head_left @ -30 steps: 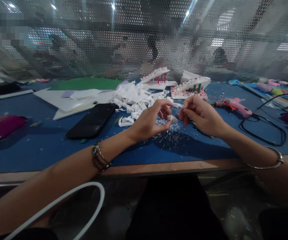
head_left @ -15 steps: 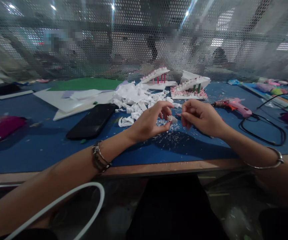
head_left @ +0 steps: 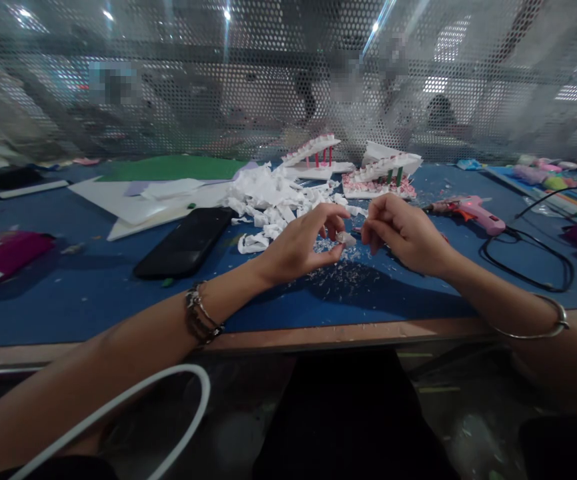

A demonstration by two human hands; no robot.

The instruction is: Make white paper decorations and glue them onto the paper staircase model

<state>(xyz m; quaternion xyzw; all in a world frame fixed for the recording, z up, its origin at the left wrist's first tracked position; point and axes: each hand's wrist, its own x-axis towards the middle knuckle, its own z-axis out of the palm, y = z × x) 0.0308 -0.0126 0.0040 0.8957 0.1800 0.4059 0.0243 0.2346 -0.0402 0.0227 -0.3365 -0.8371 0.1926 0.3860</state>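
Note:
My left hand (head_left: 305,243) is curled above the blue tabletop (head_left: 263,307), with a small whitish lump (head_left: 346,239) held at its fingertips. What the lump is made of I cannot make out. Just to the right, my right hand (head_left: 403,230) has thumb and fingers pressed together in a pinch; anything between them is too small to name. A narrow gap separates the two hands. Beneath them lie fine white shreds (head_left: 343,273). Behind my left hand is a heap of torn white paper-like scraps (head_left: 263,193).
At the back stand two white stepped models, one on red posts (head_left: 313,157), one on green posts (head_left: 383,173). A pink glue gun (head_left: 478,213) with a black cord lies right. A black phone (head_left: 185,243), white sheets (head_left: 133,200) and a green sheet (head_left: 173,168) lie left.
My right hand has shifted slightly up, its fingers closing tighter. My left hand and the whitish lump stay almost where they were.

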